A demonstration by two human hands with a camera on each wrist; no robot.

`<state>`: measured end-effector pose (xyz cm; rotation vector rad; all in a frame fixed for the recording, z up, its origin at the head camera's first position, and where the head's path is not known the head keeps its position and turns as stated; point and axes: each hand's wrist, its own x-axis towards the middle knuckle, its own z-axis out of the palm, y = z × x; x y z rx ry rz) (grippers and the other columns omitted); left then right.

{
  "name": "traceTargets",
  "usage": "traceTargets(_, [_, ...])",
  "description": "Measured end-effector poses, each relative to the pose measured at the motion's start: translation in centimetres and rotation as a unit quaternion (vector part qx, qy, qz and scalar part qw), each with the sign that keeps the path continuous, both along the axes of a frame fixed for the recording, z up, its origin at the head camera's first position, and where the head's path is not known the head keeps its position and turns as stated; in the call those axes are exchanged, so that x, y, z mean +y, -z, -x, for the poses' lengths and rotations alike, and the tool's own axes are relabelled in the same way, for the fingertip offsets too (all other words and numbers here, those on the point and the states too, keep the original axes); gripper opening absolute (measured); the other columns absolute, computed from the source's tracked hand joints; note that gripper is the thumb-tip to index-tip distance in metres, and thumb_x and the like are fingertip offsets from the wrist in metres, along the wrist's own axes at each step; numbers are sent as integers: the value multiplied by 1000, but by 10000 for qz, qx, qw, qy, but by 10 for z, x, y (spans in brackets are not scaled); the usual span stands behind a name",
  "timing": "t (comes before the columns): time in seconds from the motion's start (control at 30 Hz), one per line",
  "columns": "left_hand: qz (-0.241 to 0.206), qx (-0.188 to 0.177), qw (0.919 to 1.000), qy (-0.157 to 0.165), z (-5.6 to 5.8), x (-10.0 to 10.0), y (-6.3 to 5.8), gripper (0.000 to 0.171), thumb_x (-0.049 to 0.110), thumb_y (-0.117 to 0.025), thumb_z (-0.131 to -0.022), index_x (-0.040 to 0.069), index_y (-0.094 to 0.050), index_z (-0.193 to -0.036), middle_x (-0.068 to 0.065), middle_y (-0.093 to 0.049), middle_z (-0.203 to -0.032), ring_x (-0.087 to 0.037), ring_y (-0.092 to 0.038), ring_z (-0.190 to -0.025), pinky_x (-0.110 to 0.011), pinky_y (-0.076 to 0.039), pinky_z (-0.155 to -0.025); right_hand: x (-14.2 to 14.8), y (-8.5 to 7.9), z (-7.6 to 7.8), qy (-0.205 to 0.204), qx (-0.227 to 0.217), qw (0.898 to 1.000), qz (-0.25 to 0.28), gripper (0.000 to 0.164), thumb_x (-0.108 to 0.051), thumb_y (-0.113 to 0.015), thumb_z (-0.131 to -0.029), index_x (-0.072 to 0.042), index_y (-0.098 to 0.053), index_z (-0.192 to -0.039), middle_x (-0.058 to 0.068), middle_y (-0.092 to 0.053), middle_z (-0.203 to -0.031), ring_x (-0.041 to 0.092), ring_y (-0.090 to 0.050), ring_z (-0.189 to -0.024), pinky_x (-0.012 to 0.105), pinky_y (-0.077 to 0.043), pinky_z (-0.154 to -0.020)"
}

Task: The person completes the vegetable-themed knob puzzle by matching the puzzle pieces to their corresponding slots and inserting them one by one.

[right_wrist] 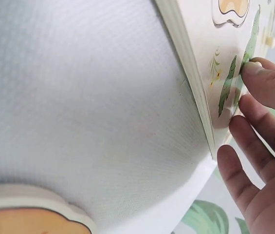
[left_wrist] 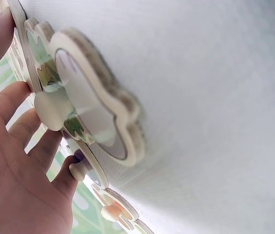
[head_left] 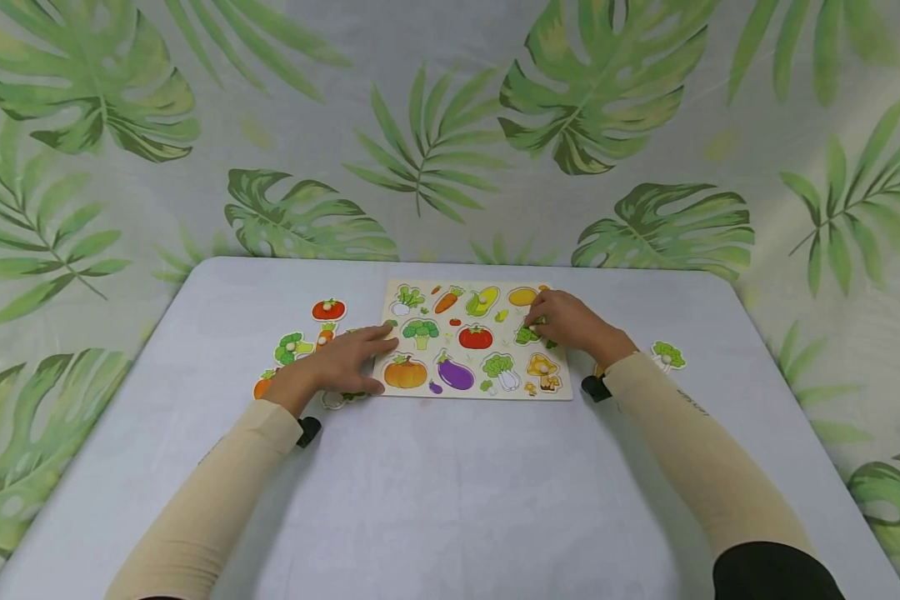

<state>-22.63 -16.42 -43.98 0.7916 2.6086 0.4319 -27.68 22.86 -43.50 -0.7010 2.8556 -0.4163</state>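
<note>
A wooden vegetable puzzle board (head_left: 438, 392) lies on the table. My left hand (head_left: 345, 360) rests at its left edge, thumb and fingers spread. Loose knobbed puzzle pieces, among them a white-and-green one (left_wrist: 86, 102), lie under and beside that hand. At the board's right side, my right hand (head_left: 566, 321) pinches the knob of a green vegetable piece (head_left: 526, 335); the fingers hide part of it, so its exact kind is unclear. In the right wrist view the thumb (right_wrist: 264, 83) is at that knob, with the other fingers loosely bent.
Left of the board lie a tomato piece (head_left: 328, 310), a broccoli piece (head_left: 292, 347) and a carrot piece (head_left: 326, 335). A green leafy piece (head_left: 668, 356) lies right of the right wrist. Behind the white table (head_left: 457, 500) hangs a leaf-patterned cloth (head_left: 450, 225).
</note>
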Motion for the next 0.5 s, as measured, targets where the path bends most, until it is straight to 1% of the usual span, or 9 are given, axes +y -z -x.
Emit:
traceTargets(0.17, [45,3,10000,20,-1,1,0,76,32,-73,-86,15,-40,-153,-9,-22,-167,-38,-23,-153,-59,-24,-122,0,0,0,79,-91,9999,9,19,-10,-71,-90,-7,-78,-107,15,-63,-119,32,-58,-111,50,-47,-104])
traceTargets(0.3, [19,5,10000,22,-2,1,-1,76,32,-73,-86,15,-40,-153,-10,-22,-167,-38,-23,-152,-59,-24,-122,0,1,0,144,-158,9998,-9,19,-10,-70,-90,-8,-77,-108,15,-62,-120,33,-57,-115,51,-44,-108])
traceTargets(0.4, [-10,30,10000,46,-2,1,-1,75,31,-73,-86,14,-41,-152,-11,-23,-166,-39,-24,-152,-60,-25,-121,1,2,2,200,-277,9994,32,20,-10,-69,-91,-8,-77,-109,16,-61,-123,36,-54,-122,52,-42,-111])
traceTargets(0.5, [-30,72,9999,72,-2,1,-1,75,31,-73,-86,13,-42,-152,-12,-24,-166,-40,-25,-151,-60,-25,-121,3,3,5,322,-469,9982,201,20,-10,-69,-91,-8,-77,-110,16,-60,-125,36,-52,-124,52,-42,-110])
